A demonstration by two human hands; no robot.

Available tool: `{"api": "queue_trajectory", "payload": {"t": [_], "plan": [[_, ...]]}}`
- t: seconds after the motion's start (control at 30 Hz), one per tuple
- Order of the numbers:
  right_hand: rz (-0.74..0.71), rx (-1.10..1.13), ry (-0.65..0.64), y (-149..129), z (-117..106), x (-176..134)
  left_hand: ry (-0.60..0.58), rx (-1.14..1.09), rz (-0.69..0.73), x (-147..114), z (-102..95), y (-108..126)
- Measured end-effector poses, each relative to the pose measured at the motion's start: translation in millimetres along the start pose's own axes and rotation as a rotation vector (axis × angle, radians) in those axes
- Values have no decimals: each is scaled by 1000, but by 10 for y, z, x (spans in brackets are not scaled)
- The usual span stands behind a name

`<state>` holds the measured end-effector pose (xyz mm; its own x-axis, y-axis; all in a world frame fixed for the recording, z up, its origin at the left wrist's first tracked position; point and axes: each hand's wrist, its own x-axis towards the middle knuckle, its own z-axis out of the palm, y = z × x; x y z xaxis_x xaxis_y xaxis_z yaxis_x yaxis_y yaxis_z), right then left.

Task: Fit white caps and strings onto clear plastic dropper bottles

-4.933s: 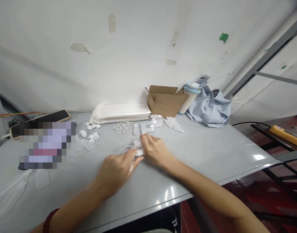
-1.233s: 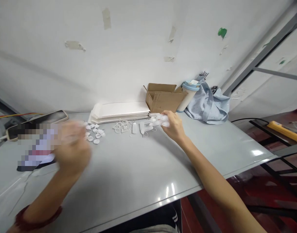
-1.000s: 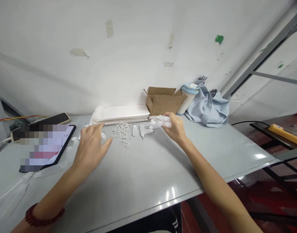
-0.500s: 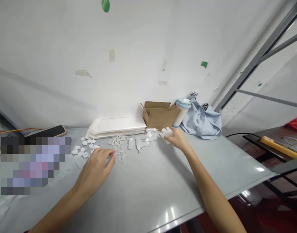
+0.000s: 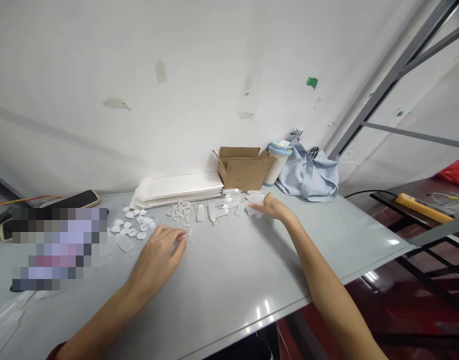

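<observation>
Thumb and index finger of my left hand (image 5: 157, 257) meet in a pinch at a short piece of thin white cord (image 5: 187, 232); whether it is between the fingertips is unclear. My right hand (image 5: 274, 207) is open, its thumb stretched out over a few translucent white plastic pieces (image 5: 254, 211) lying on the table. Between my hands lie a tangle of white cord (image 5: 181, 212), a small flat white piece (image 5: 200, 213) and several small white tube-like parts with thin cords (image 5: 229, 202). Several small round white caps (image 5: 132, 232) lie beyond my left hand.
A stack of white sheets (image 5: 180, 185) rests against the wall beside an open cardboard box (image 5: 244, 172). Further right stand a lidded cup (image 5: 277, 162) and a light-blue cloth bag (image 5: 308, 175). A phone (image 5: 81, 199) and a blurred-out item (image 5: 64, 245) lie left on the grey table (image 5: 229, 285).
My right hand has loosened from the white plastic pieces, which now lie on the table beneath it. My left hand has shifted slightly right to the short cord piece. The view has tilted down slightly.
</observation>
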<state>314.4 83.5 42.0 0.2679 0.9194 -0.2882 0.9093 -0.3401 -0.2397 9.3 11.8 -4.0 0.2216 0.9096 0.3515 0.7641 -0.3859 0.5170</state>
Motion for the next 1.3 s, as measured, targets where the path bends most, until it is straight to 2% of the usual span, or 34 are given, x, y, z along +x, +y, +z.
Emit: {"api": "queue_trajectory", "payload": {"t": [0.2, 0.47, 0.6, 0.67, 0.77, 0.87, 1.03, 1.3], "plan": [[41, -58, 22, 9, 7, 10, -44, 36, 28, 180, 64, 42], [-38, -161, 265, 37, 45, -14, -193, 217, 37, 800, 156, 133], [-158, -193, 336, -154, 129, -84, -282, 271, 68, 994, 149, 142], [-295, -195, 336, -306, 241, -160, -328, 295, 60, 1037, 130, 146], [-632, -196, 301, -472, 431, -279, -382, 335, 6, 1066, 128, 175], [-799, -136, 197, -501, 543, -332, -403, 370, -41, 1082, 175, 225], [-811, -20, 61, -441, 520, -300, -387, 364, -136, 1108, 254, 264], [-806, 158, 201, -350, 326, -265, -323, 168, -253, 1050, 179, 243]]}}
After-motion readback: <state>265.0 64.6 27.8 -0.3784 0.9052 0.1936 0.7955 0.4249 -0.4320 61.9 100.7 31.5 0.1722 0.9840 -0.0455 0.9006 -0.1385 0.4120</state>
